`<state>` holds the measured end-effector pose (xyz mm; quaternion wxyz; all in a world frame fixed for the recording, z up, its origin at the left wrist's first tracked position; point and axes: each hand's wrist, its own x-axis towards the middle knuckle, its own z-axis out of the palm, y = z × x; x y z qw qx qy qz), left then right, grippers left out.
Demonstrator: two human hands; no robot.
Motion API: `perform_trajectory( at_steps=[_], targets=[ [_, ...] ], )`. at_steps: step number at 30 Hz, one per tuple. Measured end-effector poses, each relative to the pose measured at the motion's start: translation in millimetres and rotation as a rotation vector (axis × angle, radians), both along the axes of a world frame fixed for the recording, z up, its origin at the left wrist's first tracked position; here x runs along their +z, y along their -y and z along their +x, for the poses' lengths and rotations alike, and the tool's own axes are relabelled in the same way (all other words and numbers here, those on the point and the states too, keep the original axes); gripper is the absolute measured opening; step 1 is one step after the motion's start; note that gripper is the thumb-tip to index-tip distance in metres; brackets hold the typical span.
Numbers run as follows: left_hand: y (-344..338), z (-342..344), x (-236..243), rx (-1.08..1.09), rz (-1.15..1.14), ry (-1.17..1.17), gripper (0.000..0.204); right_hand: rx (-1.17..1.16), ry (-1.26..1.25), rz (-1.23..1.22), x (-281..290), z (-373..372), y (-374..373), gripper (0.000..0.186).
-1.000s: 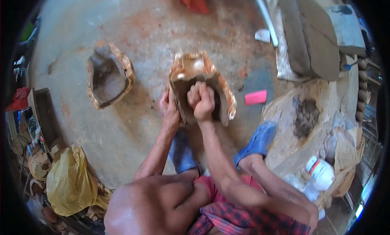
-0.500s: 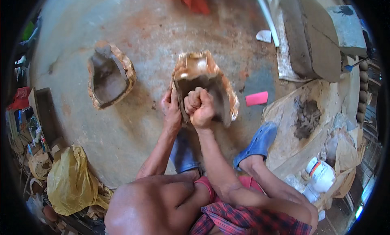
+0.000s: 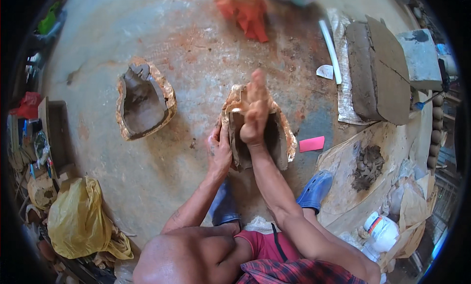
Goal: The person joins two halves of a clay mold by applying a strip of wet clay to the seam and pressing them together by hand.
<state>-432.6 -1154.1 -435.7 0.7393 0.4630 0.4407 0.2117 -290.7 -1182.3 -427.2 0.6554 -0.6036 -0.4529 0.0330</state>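
A rough orange-white mould (image 3: 290,141) lined with dark clay (image 3: 282,132) stands between my feet. My left hand (image 3: 221,144) grips its left side. My right hand (image 3: 255,105) is over the middle of the mould with fingers extended upward, smeared by motion, apparently holding nothing. To the left sits a second clay-lined mould (image 3: 170,100), its hollow facing up. A small pink card (image 3: 311,144) lies to the right of my hands.
A clay block (image 3: 373,73) on a sack, a white tube (image 3: 329,52), clay lumps (image 3: 368,166) on a sheet and a white tub (image 3: 380,232) are at right. Red cloth (image 3: 243,11) lies ahead. A yellow bag (image 3: 78,217) and clutter are at left.
My right hand has gone from a fist inside the mould to raised and stretched out toward its far end. The view has shifted, so the floor things appear lower. My left hand keeps its hold.
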Motion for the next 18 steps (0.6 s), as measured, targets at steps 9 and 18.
perform_trajectory(
  at_steps=[9,18],
  targets=[
    [3,5,4,0.127,0.176,-0.041,0.033,0.028,-0.503,0.39,38,4,-30,0.088],
    [-5,1,30,-0.119,0.2,-0.333,0.028,0.114,-0.591,0.36,39,5,-27,0.092]
  ],
)
